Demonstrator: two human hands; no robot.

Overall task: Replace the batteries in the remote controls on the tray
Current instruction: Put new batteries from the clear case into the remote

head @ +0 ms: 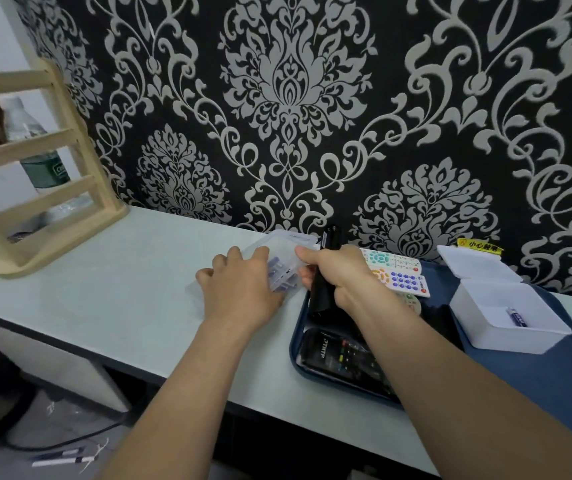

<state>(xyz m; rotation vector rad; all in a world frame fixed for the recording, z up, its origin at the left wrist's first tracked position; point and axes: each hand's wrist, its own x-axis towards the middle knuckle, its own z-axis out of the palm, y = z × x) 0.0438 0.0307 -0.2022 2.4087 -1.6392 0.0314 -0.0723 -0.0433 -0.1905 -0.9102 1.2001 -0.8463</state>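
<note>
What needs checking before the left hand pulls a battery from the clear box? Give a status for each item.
1. Black remote secured: ok. The right hand is wrapped round it above the tray.
2. Remote's battery bay open and empty: cannot tell. The hand covers most of the body.
3. Clear box open and batteries reachable: ok. The left hand rests on it.
4. Left hand already pinching a battery: cannot tell. Its fingertips are hidden.
5. White box open: ok. One battery lies inside.
</note>
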